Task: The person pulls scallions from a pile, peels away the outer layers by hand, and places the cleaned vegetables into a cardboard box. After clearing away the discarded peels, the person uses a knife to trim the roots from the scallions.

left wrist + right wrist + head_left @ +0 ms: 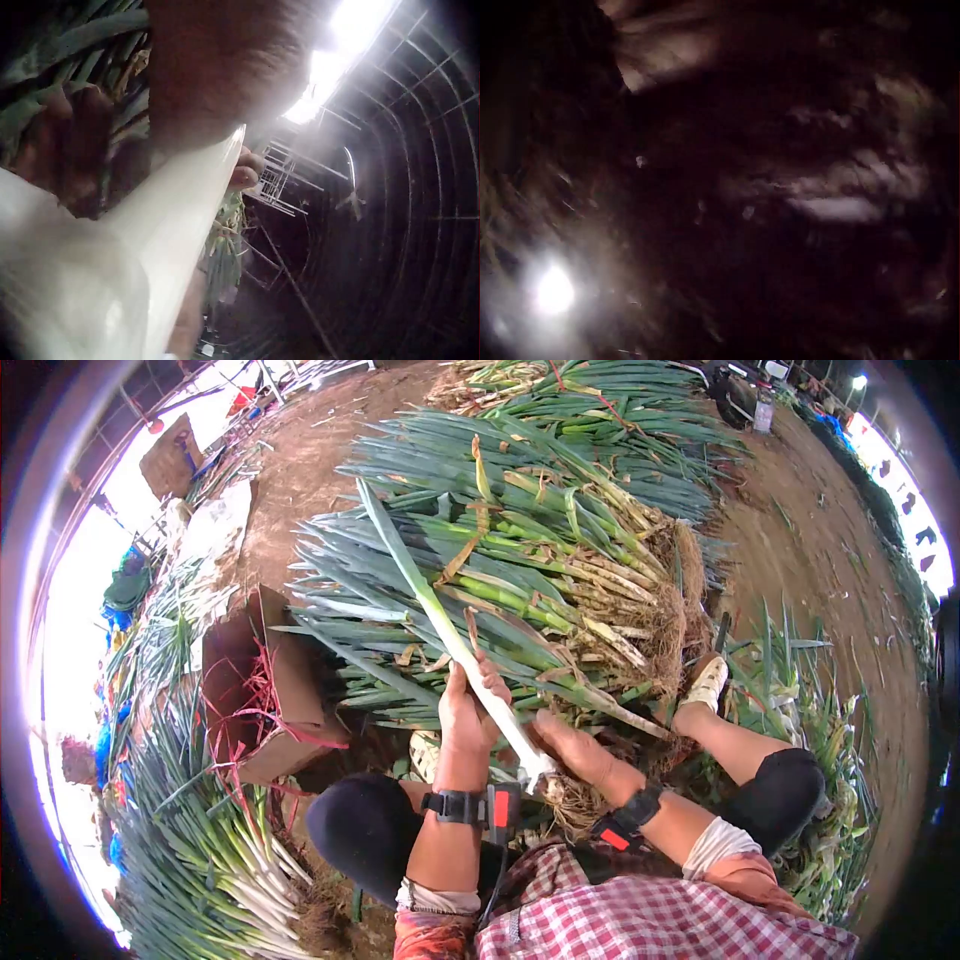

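A long green onion (440, 618) slants across the middle of the head view, with green leaves at the top, a white stalk and a tuft of brown roots (575, 800). My left hand (466, 712) grips its white stalk, the fingertips curling over the far side. Close to the root end is my right hand (580, 748), its fingers mostly hidden, so I cannot tell what they hold. In the left wrist view the white stalk (176, 202) fills the lower left, beside a blurred hand. The right wrist view is mostly dark.
A large heap of untrimmed green onions (560, 550) lies ahead. Cleaned white-stalked ones (255, 850) are piled at the lower left. A cardboard box (290, 670) with red ties (255, 695) stands left. Loose leaves (815, 780) lie by the right leg.
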Tool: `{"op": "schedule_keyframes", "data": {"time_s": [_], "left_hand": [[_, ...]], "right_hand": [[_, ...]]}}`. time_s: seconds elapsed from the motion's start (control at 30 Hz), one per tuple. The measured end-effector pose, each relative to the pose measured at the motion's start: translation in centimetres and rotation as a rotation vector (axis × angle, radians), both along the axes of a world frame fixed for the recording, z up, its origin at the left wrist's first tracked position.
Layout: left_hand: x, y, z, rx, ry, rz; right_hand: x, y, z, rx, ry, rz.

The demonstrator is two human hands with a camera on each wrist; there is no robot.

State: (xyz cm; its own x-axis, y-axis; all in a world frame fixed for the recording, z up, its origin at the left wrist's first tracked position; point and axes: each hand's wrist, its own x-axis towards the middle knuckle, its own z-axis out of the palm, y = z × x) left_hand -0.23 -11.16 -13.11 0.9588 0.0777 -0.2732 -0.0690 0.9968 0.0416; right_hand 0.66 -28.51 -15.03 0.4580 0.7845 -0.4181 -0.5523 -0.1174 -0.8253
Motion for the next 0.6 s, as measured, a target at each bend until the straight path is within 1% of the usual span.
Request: {"op": "schedule_keyframes", "data": {"time_s": [0.03,0.07,0.13,0.17,0.23,0.27,0.33,0.37,0.4,0.47,0.53,0.57,0.6], "left_hand": [[0.2,0.3,0.3,-0.056,0.062,-0.011],[0.1,0.7,0.2,-0.059,0.07,-0.005],[0.4,1.5,0.3,0.072,0.077,0.041],[0.8,1.9,0.7,0.127,0.223,0.099],[1.3,1.8,0.9,0.145,0.274,0.093],[1.5,1.4,0.8,0.176,0.302,0.087],[1.9,0.8,0.6,0.169,0.339,0.075],[2.2,0.6,0.4,0.168,0.376,0.073],[2.4,0.9,0.2,0.166,0.373,0.067],[2.5,3.4,-0.7,0.461,0.403,0.206],[3.0,10.4,-4.5,0.486,0.236,0.258],[3.5,8.7,-0.4,0.345,0.274,0.316],[3.8,8.2,-0.5,0.339,0.153,0.207]], "right_hand": [[-0.7,0.2,3.0,0.037,0.081,0.112],[-1.4,0.5,4.9,-0.014,0.053,0.08],[-3.4,-0.8,1.4,-0.025,-0.934,-0.184],[-3.6,-1.6,2.5,-0.027,-0.933,-0.191],[-4.1,-3.8,5.7,-0.301,-0.49,0.026],[-4.4,-4.4,6.4,-0.309,-0.491,0.023],[-5.3,-5.4,7.6,-0.331,-0.572,-0.037],[-5.2,-5.4,9.4,-0.364,-0.629,-0.004],[-5.6,-6.1,9.6,-0.369,-0.63,-0.009],[-7.0,-8.9,9.6,-0.446,-0.917,0.157],[-8.6,-13.2,10.0,-0.522,-0.756,0.062],[-7.8,-14.2,9.0,-0.679,-0.761,0.042],[-7.2,-14.8,7.5,-0.83,-0.758,0.01]]}}
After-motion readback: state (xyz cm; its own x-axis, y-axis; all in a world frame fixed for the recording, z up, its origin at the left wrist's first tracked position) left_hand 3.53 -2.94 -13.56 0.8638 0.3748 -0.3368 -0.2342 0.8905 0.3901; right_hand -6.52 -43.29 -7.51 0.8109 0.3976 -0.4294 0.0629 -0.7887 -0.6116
